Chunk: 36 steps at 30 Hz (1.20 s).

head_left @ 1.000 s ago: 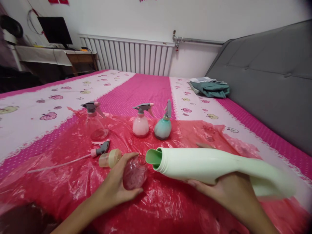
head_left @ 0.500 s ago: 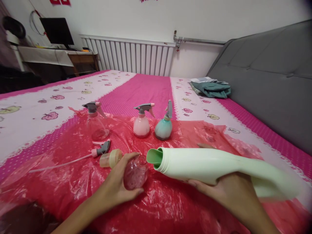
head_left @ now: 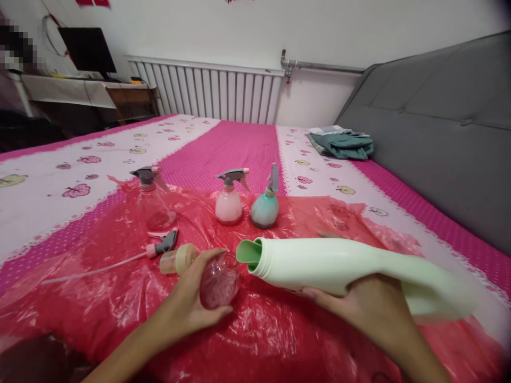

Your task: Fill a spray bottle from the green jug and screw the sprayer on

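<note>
My left hand (head_left: 189, 306) is wrapped round a small clear round bottle (head_left: 219, 282) with its neck open, standing on the red plastic sheet (head_left: 99, 298). My right hand (head_left: 369, 314) holds a large pale green jug (head_left: 343, 268) from underneath, tipped on its side. The jug's spout (head_left: 245, 254) sits just right of the bottle's mouth, almost touching it. A loose spray head with a long tube (head_left: 159, 247) and a small tan-capped vial (head_left: 178, 260) lie just left of the bottle.
Three spray bottles stand further back on the sheet: a clear one (head_left: 154, 199), a pink one (head_left: 228, 199), a teal one (head_left: 265, 205). The sheet lies on a pink bed. Folded clothes (head_left: 343, 143) rest by the grey headboard (head_left: 439, 133). A radiator (head_left: 207, 93) lines the wall.
The jug and the view have shifted very slightly; both hands keep their grips and the spout stays beside the bottle's mouth.
</note>
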Motion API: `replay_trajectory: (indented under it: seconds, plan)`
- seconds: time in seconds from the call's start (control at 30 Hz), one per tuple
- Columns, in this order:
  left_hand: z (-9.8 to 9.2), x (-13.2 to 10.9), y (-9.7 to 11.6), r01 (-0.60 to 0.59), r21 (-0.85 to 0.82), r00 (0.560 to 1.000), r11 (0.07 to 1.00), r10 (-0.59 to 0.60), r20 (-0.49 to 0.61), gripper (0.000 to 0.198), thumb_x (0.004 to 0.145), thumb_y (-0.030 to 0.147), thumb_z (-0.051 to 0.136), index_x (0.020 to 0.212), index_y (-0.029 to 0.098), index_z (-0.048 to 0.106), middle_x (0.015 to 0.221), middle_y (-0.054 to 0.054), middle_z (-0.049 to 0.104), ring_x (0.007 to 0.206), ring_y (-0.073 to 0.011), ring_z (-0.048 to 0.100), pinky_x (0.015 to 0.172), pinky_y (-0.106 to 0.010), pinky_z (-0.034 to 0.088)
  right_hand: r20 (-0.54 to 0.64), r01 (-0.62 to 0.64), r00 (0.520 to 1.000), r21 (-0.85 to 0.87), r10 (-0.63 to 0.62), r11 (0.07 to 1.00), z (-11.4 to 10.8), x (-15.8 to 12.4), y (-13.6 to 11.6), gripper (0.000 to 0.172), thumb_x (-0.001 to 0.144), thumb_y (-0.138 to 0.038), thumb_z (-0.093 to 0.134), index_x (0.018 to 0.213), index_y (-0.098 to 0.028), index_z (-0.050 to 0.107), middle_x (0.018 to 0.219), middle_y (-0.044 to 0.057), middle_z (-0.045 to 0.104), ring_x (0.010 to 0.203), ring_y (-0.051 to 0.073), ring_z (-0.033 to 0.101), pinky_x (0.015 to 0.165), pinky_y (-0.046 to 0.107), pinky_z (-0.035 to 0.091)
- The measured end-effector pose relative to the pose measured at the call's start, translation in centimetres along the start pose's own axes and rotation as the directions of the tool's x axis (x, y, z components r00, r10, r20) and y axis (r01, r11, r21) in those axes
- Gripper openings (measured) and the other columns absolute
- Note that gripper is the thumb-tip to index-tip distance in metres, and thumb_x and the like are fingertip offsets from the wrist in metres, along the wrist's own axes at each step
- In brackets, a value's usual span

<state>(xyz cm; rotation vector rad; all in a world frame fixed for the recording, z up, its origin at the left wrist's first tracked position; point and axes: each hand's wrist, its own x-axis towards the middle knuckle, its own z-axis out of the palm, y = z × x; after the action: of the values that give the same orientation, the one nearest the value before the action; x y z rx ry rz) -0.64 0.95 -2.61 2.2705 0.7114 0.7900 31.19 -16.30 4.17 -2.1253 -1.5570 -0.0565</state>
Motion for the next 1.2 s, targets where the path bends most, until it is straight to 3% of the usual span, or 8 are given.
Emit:
replay_trajectory:
  seconds: [0.23, 0.5, 0.73, 0.83, 0.97, 1.2]
  plan:
    - [-0.1, 0.2, -0.1, -0.01, 0.03, 1.0, 0.999, 0.009, 0.019, 0.086, 0.082, 0.037, 0.085, 0.157, 0.034, 0.043, 0.146, -0.012, 0.062, 0.133, -0.04, 0.064, 0.115, -0.065, 0.053, -0.027, -0.04, 0.999, 0.045, 0.041, 0.998, -0.1, 0.3, -1.2, 0.081, 0.083, -0.082, 0.066, 0.142, -0.026, 0.072, 0.117, 0.015, 0.082, 0.11, 0.046, 0.078, 0.107, 0.07, 0.055]
    - [-0.1, -0.1, -0.1, 0.01, 0.035, 0.999, 0.999, -0.012, 0.038, 0.086, 0.085, 0.039, 0.084, 0.157, 0.034, 0.038, 0.146, -0.013, 0.058, 0.135, -0.04, 0.06, 0.116, -0.068, 0.049, 0.014, -0.026, 1.0, -0.012, 0.027, 1.0, 0.0, 0.2, -0.3, 0.082, 0.085, -0.083, 0.066, 0.143, -0.026, 0.07, 0.117, 0.015, 0.082, 0.112, 0.045, 0.078, 0.108, 0.067, 0.055]
    - [-0.2, -0.1, 0.2, -0.012, 0.024, 0.999, 1.0, 0.011, 0.03, 0.085, 0.083, 0.039, 0.085, 0.157, 0.032, 0.043, 0.145, -0.013, 0.062, 0.132, -0.0405, 0.064, 0.114, -0.066, 0.053, -0.009, -0.123, 0.992, 0.07, 0.124, 0.99, 0.6, 0.1, -2.3, 0.089, 0.08, -0.089, 0.065, 0.143, -0.026, 0.068, 0.125, 0.017, 0.08, 0.123, 0.05, 0.072, 0.11, 0.072, 0.052]
    - [-0.2, -0.1, 0.1, -0.004, 0.028, 1.0, 1.0, 0.003, 0.027, 0.085, 0.082, 0.038, 0.085, 0.157, 0.032, 0.045, 0.146, -0.014, 0.062, 0.134, -0.0419, 0.063, 0.115, -0.067, 0.052, -0.007, -0.122, 0.992, 0.148, 0.124, 0.981, 0.6, -0.1, -1.7, 0.088, 0.082, -0.085, 0.069, 0.148, -0.027, 0.064, 0.135, 0.015, 0.077, 0.132, 0.047, 0.069, 0.114, 0.07, 0.049]
    - [-0.2, 0.0, 0.2, -0.015, 0.008, 1.0, 1.0, 0.015, 0.027, 0.086, 0.08, 0.038, 0.086, 0.156, 0.033, 0.045, 0.142, -0.012, 0.063, 0.129, -0.0407, 0.066, 0.114, -0.066, 0.053, -0.094, -0.074, 0.991, 0.232, 0.098, 0.97, 0.1, -0.6, -0.3, 0.089, 0.084, -0.078, 0.074, 0.155, -0.03, 0.054, 0.151, 0.013, 0.069, 0.138, 0.043, 0.065, 0.116, 0.068, 0.049]
    - [-0.3, -0.1, 0.4, 0.009, -0.002, 0.998, 1.0, -0.009, 0.061, 0.086, 0.084, 0.036, 0.085, 0.158, 0.034, 0.041, 0.149, -0.013, 0.06, 0.136, -0.0405, 0.062, 0.118, -0.067, 0.05, -0.115, -0.043, 0.991, 0.259, 0.075, 0.965, -0.4, -1.2, 0.2, 0.082, 0.085, -0.071, 0.076, 0.153, -0.033, 0.053, 0.153, 0.009, 0.066, 0.137, 0.043, 0.065, 0.114, 0.067, 0.052]
